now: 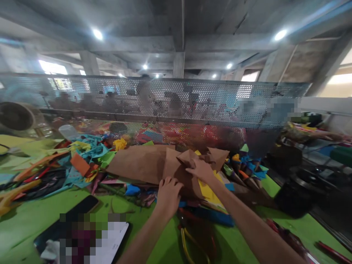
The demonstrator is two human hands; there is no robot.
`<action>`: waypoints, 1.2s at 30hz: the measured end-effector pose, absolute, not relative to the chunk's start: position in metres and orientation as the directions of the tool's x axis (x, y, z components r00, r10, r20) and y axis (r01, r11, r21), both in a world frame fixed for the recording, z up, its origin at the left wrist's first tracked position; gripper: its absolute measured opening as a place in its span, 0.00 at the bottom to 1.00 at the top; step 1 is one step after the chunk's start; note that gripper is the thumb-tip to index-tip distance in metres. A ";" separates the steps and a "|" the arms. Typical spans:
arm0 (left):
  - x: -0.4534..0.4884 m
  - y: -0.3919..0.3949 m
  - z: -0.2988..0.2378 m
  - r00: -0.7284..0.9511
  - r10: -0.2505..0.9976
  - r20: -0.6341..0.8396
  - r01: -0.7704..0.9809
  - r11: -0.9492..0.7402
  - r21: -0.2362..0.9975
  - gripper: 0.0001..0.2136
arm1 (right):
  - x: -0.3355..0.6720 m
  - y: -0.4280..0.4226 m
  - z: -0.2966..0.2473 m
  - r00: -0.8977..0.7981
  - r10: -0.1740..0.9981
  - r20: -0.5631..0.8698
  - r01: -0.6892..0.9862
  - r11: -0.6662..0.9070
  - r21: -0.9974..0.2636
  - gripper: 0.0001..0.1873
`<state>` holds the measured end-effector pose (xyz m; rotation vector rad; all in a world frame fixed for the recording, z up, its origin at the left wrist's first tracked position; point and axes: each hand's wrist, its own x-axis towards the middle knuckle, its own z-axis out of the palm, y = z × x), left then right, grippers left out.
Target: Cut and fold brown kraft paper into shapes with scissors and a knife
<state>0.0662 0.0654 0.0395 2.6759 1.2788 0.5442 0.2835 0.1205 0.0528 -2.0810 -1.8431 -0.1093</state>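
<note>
A large sheet of brown paper lies partly folded over a heap of coloured scraps on the green table. My left hand presses on the sheet's near edge with its fingers curled down on the paper. My right hand pinches a folded brown flap at the sheet's right end, where the paper rises into pointed creases. A yellow sheet shows under my right wrist.
Coloured paper scraps pile up at the left. A dark phone and a white sheet lie near the front edge. A perforated metal screen stands behind the table, with people beyond it. Dark objects sit at the right.
</note>
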 end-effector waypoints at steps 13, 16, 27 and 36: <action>0.010 0.020 0.104 0.349 0.751 0.560 0.679 -0.615 0.402 0.39 | 0.251 0.003 0.104 -0.253 0.787 0.563 0.895 0.411 -0.172 0.17; -0.009 -0.017 0.114 0.422 0.716 0.557 0.561 -0.688 0.460 0.28 | 0.235 -0.055 0.097 -0.465 0.668 0.581 0.726 0.663 -0.181 0.16; -0.012 -0.103 0.020 0.784 0.621 0.013 0.564 -0.720 0.406 0.29 | 0.241 -0.116 0.014 -0.308 0.904 0.296 0.808 0.413 -0.420 0.24; -0.007 -0.117 0.009 0.757 0.648 0.082 0.600 -0.740 0.303 0.25 | 0.247 -0.113 -0.012 -0.281 0.944 0.174 0.907 0.321 -0.273 0.28</action>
